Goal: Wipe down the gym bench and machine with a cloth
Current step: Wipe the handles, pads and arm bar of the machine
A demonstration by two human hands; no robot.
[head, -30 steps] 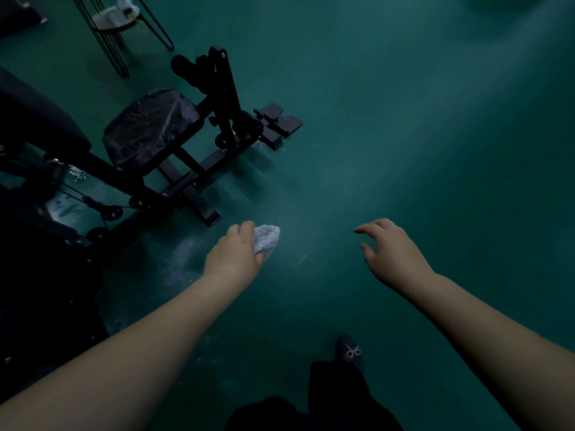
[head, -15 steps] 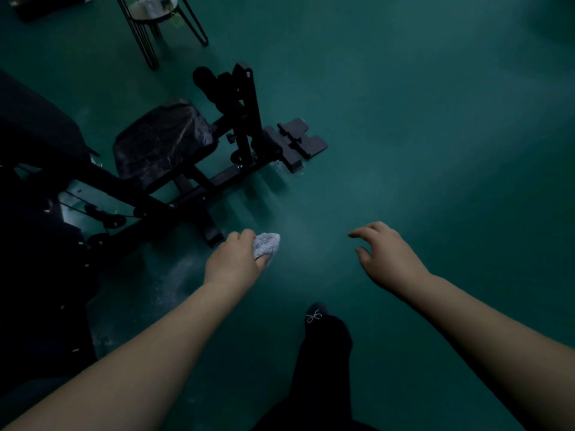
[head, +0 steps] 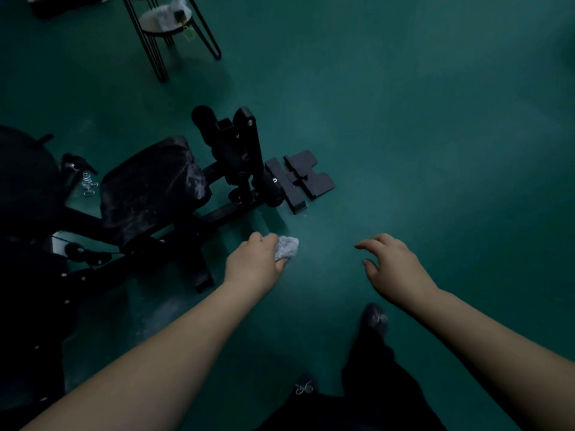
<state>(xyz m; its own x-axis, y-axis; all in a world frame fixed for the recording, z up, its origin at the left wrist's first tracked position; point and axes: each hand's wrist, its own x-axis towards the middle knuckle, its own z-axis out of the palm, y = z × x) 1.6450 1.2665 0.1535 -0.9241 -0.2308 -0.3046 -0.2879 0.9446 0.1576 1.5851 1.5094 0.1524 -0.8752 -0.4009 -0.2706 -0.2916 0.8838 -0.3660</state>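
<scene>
My left hand (head: 253,262) is closed around a bunched pale grey cloth (head: 287,247), held in the air over the green floor just right of the machine's base. The black gym machine (head: 239,163) stands at centre left, with a dusty black padded seat (head: 152,188) on its frame and a dark backrest (head: 25,181) at the far left. My right hand (head: 393,265) hovers to the right with fingers spread and nothing in it.
A small round side table on thin black legs (head: 169,23) stands at the top left with items on it. Black foot plates (head: 306,178) lie on the floor by the machine's front. My dark-clad legs and shoes (head: 373,318) are at the bottom centre. Green floor (head: 435,119) stretches to the right.
The view has shifted so the machine and side table sit lower and nearer. My feet have stepped forward. Both hands stay in about the same pose, the cloth still in the left.
</scene>
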